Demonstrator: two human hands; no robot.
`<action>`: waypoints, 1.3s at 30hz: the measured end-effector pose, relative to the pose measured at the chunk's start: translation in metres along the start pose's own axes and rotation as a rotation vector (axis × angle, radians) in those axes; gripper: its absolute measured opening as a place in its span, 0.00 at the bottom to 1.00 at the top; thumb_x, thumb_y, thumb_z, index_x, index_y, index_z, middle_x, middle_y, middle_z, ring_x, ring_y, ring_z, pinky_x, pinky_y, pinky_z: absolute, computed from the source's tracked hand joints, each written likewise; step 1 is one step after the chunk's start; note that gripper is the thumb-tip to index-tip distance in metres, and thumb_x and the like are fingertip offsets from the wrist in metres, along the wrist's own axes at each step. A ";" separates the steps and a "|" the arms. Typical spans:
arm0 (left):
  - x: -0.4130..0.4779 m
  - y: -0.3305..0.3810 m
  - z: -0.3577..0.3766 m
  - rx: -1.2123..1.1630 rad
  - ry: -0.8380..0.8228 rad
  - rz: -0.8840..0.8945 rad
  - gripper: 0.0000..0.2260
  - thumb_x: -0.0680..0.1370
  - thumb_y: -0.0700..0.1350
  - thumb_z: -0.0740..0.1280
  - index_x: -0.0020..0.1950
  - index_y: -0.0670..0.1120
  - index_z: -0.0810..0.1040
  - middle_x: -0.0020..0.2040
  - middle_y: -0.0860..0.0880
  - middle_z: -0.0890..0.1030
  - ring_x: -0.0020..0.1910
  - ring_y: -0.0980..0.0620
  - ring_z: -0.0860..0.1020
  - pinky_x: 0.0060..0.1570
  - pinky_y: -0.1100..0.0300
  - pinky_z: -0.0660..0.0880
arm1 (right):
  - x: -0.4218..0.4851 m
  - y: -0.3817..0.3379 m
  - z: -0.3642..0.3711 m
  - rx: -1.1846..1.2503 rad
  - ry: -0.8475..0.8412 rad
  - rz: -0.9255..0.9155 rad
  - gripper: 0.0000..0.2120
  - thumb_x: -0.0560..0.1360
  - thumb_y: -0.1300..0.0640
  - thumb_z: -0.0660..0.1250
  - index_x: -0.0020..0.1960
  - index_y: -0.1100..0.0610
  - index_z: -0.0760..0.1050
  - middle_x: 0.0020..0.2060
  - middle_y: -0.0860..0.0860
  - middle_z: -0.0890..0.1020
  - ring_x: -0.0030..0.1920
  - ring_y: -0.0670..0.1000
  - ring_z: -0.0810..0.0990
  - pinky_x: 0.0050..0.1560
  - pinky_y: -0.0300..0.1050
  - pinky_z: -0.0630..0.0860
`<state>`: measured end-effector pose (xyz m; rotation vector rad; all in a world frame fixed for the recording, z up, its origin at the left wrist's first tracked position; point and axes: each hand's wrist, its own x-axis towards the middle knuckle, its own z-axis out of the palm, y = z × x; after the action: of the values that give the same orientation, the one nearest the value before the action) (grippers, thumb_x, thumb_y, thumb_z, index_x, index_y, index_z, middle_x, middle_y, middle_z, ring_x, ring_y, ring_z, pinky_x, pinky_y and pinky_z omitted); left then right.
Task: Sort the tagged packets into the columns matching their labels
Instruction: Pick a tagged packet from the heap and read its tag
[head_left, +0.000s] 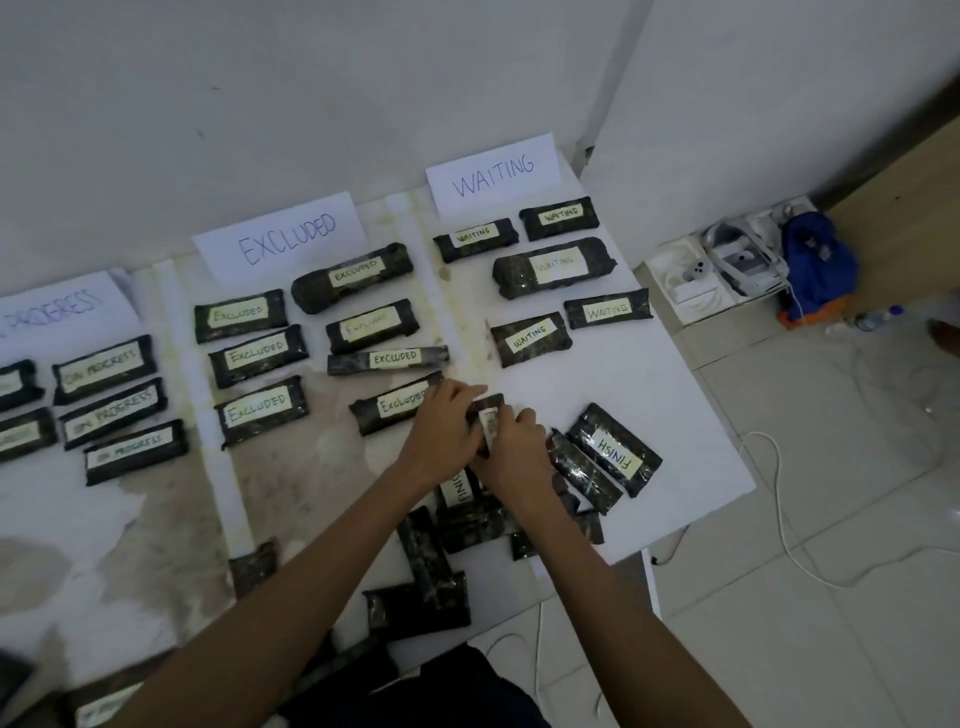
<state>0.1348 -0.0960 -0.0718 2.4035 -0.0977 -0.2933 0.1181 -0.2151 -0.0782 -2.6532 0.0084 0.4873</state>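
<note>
Unsorted black plastic-wrapped packets (415, 605) are heaped at the near edge of the white table (675, 415). Just beyond the heap, a black packet with a pale label (489, 422) is gripped from both sides, with the fingers of the left hand (441, 428) and the right hand (517, 452) curled round it. Its writing cannot be read. Farther back, labelled packets are laid in columns under the white paper EXCLUDED sign (288, 239) and the WAITING sign (493, 174).
</note>
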 end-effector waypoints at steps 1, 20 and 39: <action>-0.009 -0.005 -0.002 -0.004 0.001 -0.004 0.20 0.74 0.38 0.65 0.66 0.43 0.72 0.58 0.43 0.73 0.58 0.43 0.69 0.61 0.54 0.64 | -0.001 -0.002 -0.002 0.010 -0.002 0.017 0.26 0.68 0.54 0.71 0.61 0.63 0.67 0.54 0.61 0.72 0.51 0.61 0.72 0.45 0.50 0.68; -0.115 -0.041 -0.103 0.327 0.104 0.166 0.30 0.68 0.49 0.72 0.68 0.46 0.69 0.59 0.45 0.74 0.58 0.43 0.71 0.57 0.49 0.69 | -0.060 -0.089 -0.027 0.438 -0.218 -0.435 0.26 0.67 0.58 0.71 0.61 0.47 0.66 0.56 0.49 0.74 0.56 0.50 0.75 0.53 0.50 0.78; -0.171 -0.143 -0.145 0.276 0.105 -0.185 0.33 0.65 0.53 0.75 0.67 0.44 0.70 0.60 0.46 0.71 0.57 0.46 0.69 0.56 0.53 0.69 | -0.070 -0.157 0.048 0.214 -0.215 -0.344 0.21 0.77 0.53 0.65 0.67 0.59 0.67 0.62 0.55 0.73 0.62 0.52 0.72 0.60 0.44 0.69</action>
<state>0.0015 0.1304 -0.0294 2.7024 0.1417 -0.2507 0.0493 -0.0579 -0.0286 -2.3157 -0.4292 0.6119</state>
